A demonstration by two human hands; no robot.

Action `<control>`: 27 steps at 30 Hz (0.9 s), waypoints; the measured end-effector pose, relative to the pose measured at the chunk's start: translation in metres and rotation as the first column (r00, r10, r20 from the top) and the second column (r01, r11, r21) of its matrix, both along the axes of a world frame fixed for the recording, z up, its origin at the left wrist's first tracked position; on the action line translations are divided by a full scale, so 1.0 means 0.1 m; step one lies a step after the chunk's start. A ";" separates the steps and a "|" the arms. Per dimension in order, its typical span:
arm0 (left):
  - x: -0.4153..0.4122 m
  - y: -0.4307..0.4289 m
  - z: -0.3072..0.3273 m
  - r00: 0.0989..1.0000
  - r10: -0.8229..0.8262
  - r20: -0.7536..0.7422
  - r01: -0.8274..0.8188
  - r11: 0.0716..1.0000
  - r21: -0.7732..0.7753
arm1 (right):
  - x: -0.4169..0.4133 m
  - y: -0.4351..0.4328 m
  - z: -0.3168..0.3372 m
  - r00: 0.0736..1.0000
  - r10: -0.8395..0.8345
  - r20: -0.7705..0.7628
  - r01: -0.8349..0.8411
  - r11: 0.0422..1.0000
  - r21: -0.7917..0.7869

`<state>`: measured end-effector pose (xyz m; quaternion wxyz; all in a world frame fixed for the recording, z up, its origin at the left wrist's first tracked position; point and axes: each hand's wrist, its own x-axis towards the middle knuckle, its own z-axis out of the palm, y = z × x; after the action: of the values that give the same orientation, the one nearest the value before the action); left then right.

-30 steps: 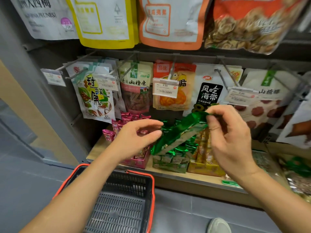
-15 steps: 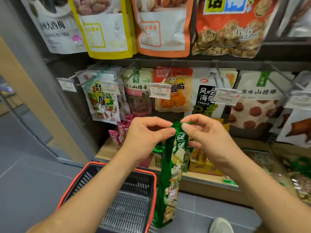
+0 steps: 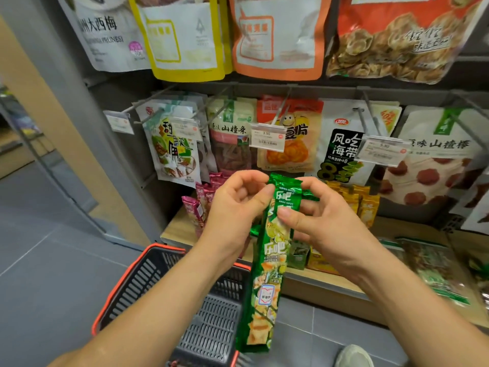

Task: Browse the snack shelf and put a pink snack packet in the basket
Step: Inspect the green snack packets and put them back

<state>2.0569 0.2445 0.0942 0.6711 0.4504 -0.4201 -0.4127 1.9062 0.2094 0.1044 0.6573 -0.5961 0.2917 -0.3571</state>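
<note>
Head view: left hand (image 3: 235, 207) and right hand (image 3: 325, 223) are pinching the top of the green strip (image 3: 267, 274), now unfurled and dangling below them. Pink packets (image 3: 195, 207) behind the left hand are going unpicked, basket (image 3: 121, 290) waiting below.

The green snack strip (image 3: 267, 271), held slantwise above the shelf a second ago, is now hung upright over the basket (image 3: 169, 247) edge. Its top is pinched by the left hand (image 3: 232, 213), and the thumb of the right hand (image 3: 330, 229) is set lower on it.

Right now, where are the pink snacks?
In the head view, the pink snack packets stand on the shelf, left of the left hand, above the basket.
</note>
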 end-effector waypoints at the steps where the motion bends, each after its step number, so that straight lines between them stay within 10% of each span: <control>1: -0.01 0.00 -0.01 1.000 -0.013 -0.015 0.014 1.000 0.017 | 0.01 0.00 -0.01 1.000 -0.013 0.028 0.013 1.000 -0.001; 13: 0.04 0.14 -0.13 0.912 -0.409 0.034 0.387 0.884 0.260 | -0.06 -0.01 0.14 0.962 -0.189 0.195 0.181 0.982 0.062; 27: 0.02 0.07 -0.26 0.914 -0.250 0.320 0.215 0.966 0.142 | 0.01 -0.02 0.05 0.956 -0.287 -0.057 0.285 0.957 -0.043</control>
<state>2.0587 0.2518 0.0686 0.5116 0.4951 -0.5565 -0.4283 1.9069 0.2078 0.1093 0.5788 -0.5697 0.3894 -0.4345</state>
